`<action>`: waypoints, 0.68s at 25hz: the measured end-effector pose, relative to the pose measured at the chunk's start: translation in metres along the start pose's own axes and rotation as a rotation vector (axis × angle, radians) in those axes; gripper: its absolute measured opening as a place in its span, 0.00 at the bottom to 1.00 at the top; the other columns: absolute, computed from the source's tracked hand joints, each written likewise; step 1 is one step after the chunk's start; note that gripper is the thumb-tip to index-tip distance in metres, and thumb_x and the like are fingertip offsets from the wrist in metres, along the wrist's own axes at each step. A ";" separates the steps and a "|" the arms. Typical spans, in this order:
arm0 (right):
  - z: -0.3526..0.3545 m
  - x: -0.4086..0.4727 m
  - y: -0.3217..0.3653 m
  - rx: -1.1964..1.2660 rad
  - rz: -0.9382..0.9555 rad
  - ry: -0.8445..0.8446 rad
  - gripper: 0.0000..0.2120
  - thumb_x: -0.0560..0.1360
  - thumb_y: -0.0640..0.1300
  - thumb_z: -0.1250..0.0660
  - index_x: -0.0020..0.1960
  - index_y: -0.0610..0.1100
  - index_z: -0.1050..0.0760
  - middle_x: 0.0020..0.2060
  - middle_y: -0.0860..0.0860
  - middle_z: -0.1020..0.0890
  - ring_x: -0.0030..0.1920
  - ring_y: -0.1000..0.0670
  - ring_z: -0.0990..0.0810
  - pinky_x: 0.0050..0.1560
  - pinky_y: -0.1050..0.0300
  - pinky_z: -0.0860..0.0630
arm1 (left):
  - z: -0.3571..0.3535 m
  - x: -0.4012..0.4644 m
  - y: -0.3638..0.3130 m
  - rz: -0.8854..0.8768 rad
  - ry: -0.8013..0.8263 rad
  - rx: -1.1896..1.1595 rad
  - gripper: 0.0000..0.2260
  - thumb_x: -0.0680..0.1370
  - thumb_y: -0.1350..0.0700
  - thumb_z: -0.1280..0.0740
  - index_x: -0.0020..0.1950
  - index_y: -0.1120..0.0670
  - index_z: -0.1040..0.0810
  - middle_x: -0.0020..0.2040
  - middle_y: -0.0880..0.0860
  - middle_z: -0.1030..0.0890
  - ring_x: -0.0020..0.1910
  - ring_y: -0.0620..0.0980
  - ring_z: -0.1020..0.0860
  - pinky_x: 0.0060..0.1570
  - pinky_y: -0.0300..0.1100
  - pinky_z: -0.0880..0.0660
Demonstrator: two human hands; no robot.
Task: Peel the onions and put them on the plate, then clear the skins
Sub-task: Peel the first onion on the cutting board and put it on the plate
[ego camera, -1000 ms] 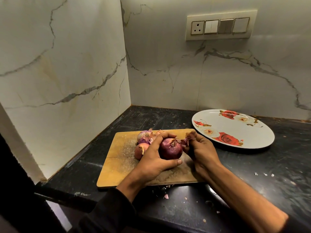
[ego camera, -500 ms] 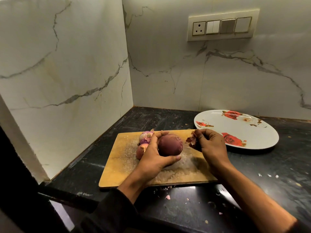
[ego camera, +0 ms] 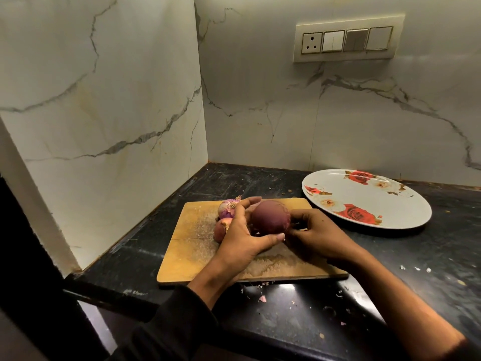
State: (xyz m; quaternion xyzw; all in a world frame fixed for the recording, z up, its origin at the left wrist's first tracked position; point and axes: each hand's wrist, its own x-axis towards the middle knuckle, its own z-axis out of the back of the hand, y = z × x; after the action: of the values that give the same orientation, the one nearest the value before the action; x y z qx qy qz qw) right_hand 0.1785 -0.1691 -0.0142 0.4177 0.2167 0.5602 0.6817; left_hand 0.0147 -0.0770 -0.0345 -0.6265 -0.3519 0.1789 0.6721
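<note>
While the left hand [ego camera: 240,235] grips the onion [ego camera: 270,217], the right hand [ego camera: 315,234] seemingly pinches it.

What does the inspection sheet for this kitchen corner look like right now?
Surface: dark counter, wooden board on it.
Job's things: big onion held above the board; two onions behind the left hand; flowered plate holds no onions.
Clutter: skin flakes on the counter.
Hands: left hand holds the big onion; right hand fingers touch its side.
Cables: nothing seen.
Surroundings: marble walls, switch panel.
</note>
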 end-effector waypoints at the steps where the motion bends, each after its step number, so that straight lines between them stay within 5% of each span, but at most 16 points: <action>1: 0.002 -0.002 -0.001 0.042 -0.018 0.052 0.15 0.77 0.34 0.33 0.54 0.52 0.17 0.46 0.57 0.14 0.48 0.59 0.17 0.47 0.66 0.22 | -0.001 0.000 0.000 0.005 -0.008 -0.007 0.34 0.69 0.68 0.23 0.67 0.47 0.32 0.64 0.52 0.22 0.61 0.49 0.20 0.63 0.55 0.23; 4: 0.010 -0.008 0.000 0.180 -0.054 0.005 0.17 0.79 0.34 0.37 0.57 0.53 0.19 0.50 0.53 0.14 0.50 0.57 0.16 0.47 0.63 0.20 | -0.001 -0.001 -0.001 0.035 -0.013 -0.017 0.32 0.71 0.67 0.24 0.67 0.48 0.33 0.63 0.51 0.22 0.61 0.50 0.20 0.63 0.56 0.24; 6: 0.015 -0.011 -0.003 0.230 0.012 -0.143 0.11 0.80 0.44 0.35 0.59 0.55 0.20 0.53 0.55 0.15 0.53 0.57 0.17 0.50 0.60 0.19 | 0.000 0.000 -0.001 0.060 0.001 -0.018 0.31 0.71 0.65 0.24 0.68 0.49 0.34 0.62 0.51 0.21 0.61 0.50 0.20 0.64 0.55 0.24; 9: 0.014 -0.016 -0.003 0.315 0.154 -0.209 0.15 0.74 0.52 0.31 0.61 0.56 0.19 0.55 0.58 0.16 0.56 0.57 0.17 0.53 0.61 0.19 | 0.001 0.001 0.000 0.047 0.034 0.013 0.28 0.72 0.64 0.24 0.67 0.50 0.32 0.61 0.51 0.21 0.61 0.49 0.20 0.64 0.54 0.24; 17: -0.003 -0.013 -0.001 0.211 0.291 -0.418 0.03 0.69 0.50 0.26 0.43 0.56 0.16 0.39 0.56 0.14 0.41 0.56 0.15 0.41 0.63 0.20 | -0.002 -0.001 -0.003 -0.013 0.098 0.149 0.28 0.73 0.63 0.25 0.69 0.49 0.30 0.64 0.54 0.23 0.61 0.50 0.20 0.63 0.51 0.23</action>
State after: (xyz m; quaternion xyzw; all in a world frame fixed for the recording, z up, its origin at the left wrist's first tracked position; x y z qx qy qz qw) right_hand 0.1730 -0.1799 -0.0185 0.6196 0.0663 0.5282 0.5769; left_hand 0.0148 -0.0802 -0.0315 -0.5807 -0.3081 0.1694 0.7342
